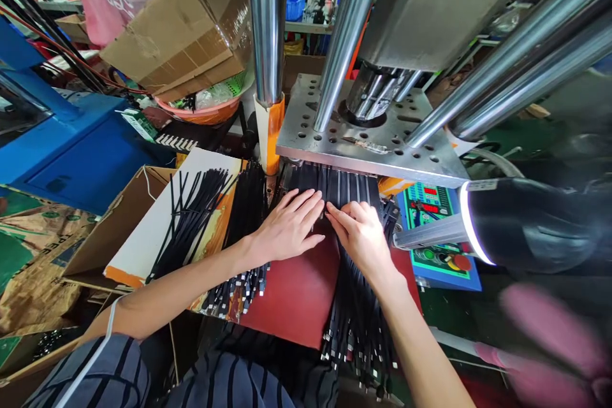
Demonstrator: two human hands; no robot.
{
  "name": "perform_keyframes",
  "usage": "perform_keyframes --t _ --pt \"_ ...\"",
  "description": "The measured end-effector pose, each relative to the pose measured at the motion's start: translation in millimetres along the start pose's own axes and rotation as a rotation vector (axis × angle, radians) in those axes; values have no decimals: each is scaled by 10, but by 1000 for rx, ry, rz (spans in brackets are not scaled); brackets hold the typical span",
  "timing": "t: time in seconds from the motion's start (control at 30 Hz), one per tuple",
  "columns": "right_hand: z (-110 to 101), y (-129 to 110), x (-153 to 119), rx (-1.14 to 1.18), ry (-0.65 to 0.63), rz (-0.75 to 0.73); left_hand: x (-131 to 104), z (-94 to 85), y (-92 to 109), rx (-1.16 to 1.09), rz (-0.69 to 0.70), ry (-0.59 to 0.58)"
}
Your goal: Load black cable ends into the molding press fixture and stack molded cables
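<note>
My left hand (292, 223) lies flat with its fingers stretched toward the press, the fingertips resting at the near edge of a row of black cables (306, 177) under the metal plate. Beside it my right hand (361, 236) is closed, thumb and forefinger pinched at the front of the row; what sits between them is too small to make out. Below the right hand hangs a bundle of black cables (356, 325) with silvery connector ends. Another bundle of cables (241, 223) lies left of my left hand, on the red work surface (299, 293).
A thick metal press plate (368, 134) with steel columns overhangs the hands. At right stand a control box (437, 236) with buttons and a black lamp-like cylinder (526, 220). More cables (191, 217) lie on a white board at left. A pink fan (549, 331) is lower right.
</note>
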State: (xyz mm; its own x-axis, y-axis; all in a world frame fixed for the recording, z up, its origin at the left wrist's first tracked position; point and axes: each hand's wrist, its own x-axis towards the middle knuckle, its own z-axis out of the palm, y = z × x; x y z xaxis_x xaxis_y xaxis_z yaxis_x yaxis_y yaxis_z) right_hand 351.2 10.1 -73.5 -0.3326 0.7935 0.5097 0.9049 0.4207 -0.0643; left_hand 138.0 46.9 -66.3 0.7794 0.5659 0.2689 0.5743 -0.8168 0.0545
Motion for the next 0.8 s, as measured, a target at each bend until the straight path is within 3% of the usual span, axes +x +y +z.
perform_keyframes --t 0.13,0.27,0.53,0.63,0.73,0.8 --pt "-128 -63 168 -197 -238 58 77 -42 -9 -16 -17 -36" --pt "-58 -18 527 -258 -386 238 363 -79 -135 -32 -76 -75" --pt "348 345 1076 -155 -289 292 1017 -20 -540 -50 -107 -105" --pt "384 441 1257 -136 -245 311 1182 -60 -595 -52 -129 -80" --pt "216 337 1116 -102 -233 273 1014 -171 -526 -56 -157 -40" --pt "10 125 713 -91 -191 255 627 -240 -410 -63 -207 8"
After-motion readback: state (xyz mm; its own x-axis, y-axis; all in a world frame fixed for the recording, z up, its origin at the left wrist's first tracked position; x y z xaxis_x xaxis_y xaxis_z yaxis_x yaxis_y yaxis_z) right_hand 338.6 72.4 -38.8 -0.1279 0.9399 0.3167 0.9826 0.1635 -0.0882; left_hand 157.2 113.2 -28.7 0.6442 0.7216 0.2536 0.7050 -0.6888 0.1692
